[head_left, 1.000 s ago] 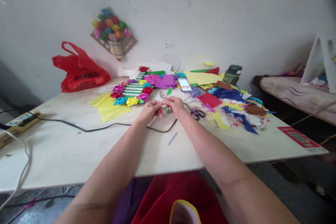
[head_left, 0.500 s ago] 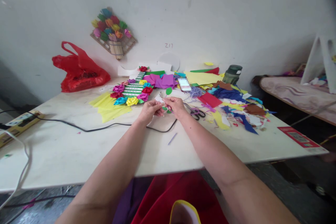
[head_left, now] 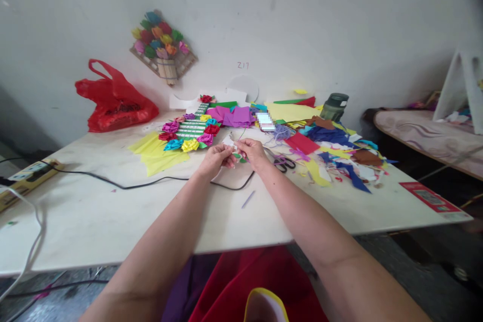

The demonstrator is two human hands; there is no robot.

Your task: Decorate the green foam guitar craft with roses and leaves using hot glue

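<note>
Over the middle of the table, my left hand [head_left: 219,156] and my right hand [head_left: 252,151] meet with their fingertips pinched close together. Bits of green leaf-shaped paper [head_left: 242,159] show just under the fingers. What exactly each hand pinches is too small to make out. A small white piece [head_left: 228,140] shows behind my left fingertips; its kind is unclear. Left of the hands lies a guitar-shaped craft [head_left: 190,130] with green and white stripes, edged with colourful paper flowers. Black-handled scissors [head_left: 285,163] lie right of my right hand.
A black cable [head_left: 124,188] crosses the table to below my hands. Yellow paper [head_left: 156,153], a red plastic bag [head_left: 115,103] and a power strip [head_left: 33,176] are on the left. Colourful scraps [head_left: 339,148] and a dark bottle [head_left: 334,106] lie right. A thin stick [head_left: 248,199] lies in front.
A green leaf that stood up above my right fingertips no longer shows there. Both hands stay in nearly the same place.
</note>
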